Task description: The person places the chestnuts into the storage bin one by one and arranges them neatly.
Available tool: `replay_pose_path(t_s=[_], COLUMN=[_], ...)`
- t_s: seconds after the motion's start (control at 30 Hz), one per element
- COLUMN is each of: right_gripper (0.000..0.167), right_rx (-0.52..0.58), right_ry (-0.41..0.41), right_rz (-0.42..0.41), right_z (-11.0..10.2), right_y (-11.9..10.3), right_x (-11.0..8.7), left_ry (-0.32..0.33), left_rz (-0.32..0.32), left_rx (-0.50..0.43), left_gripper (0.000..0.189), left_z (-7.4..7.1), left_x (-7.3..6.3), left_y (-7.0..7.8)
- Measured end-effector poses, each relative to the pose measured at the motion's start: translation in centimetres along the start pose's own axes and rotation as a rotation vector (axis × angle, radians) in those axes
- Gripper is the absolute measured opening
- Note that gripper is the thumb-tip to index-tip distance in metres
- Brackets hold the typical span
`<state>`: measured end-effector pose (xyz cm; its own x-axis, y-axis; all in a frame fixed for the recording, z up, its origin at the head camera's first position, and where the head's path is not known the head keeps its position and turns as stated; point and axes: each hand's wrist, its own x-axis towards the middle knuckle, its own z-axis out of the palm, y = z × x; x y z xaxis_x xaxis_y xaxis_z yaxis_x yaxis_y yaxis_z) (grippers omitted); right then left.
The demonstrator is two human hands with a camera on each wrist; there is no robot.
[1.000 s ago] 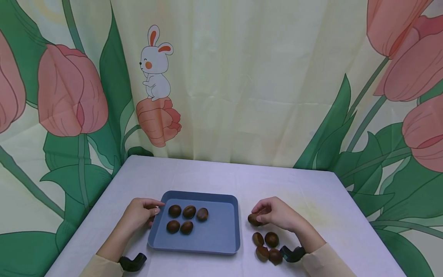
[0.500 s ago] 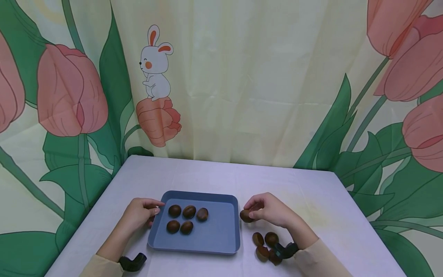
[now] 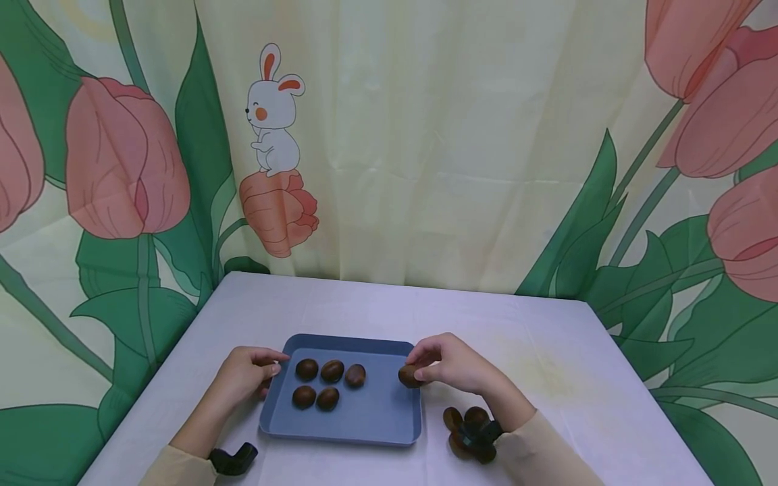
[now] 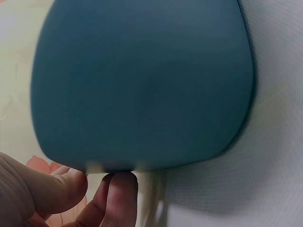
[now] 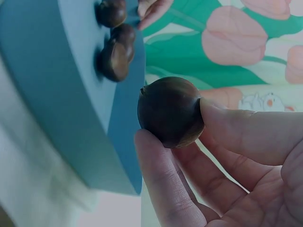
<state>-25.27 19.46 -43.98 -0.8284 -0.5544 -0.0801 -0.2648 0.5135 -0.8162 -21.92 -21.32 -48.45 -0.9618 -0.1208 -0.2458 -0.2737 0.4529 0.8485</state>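
My right hand point(image 3: 452, 364) pinches a brown chestnut point(image 3: 410, 376) over the right rim of the blue tray point(image 3: 389, 418). In the right wrist view the thumb and fingers hold this glossy chestnut point(image 5: 169, 112) from opposite sides. My left hand point(image 3: 244, 375) rests against the tray's left edge, with its fingertips touching the rim. From the left wrist the tray's outer wall point(image 4: 142, 90) fills the view, with the fingertips point(image 4: 120, 194) against its edge. Several chestnuts point(image 3: 332, 371) lie in two rows in the tray's left half.
Several more chestnuts point(image 3: 452, 419) lie in a cluster on the white tablecloth point(image 3: 486, 317), right of the tray and partly hidden by the black wrist camera point(image 3: 483, 433). Another black wrist camera point(image 3: 234, 460) is on the left wrist. A printed curtain point(image 3: 425, 148) hangs behind the table.
My right hand has carried the chestnut leftward from the tablecloth to above the tray's right rim. The left hand and the tray have stayed in place.
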Motion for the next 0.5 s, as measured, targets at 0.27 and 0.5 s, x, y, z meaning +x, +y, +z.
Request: replay_pose_path(t_s=[0.27,0.5], right_gripper=[0.016,0.018], right_rx=[0.006,0.005], right_ry=[-0.047,-0.084], right_rz=[-0.044,-0.059], right_z=[1.5,3.0], right_y=[-1.0,-1.3], right_x=[1.5,2.7], left_ry=[0.004,-0.002], left_rz=[0.007,0.011], left_rx=[0.008,0.019], left_gripper=[0.025,0.025], left_z=[-0.1,-0.1], left_x=[0.1,0.1], left_y=[-0.2,0.0])
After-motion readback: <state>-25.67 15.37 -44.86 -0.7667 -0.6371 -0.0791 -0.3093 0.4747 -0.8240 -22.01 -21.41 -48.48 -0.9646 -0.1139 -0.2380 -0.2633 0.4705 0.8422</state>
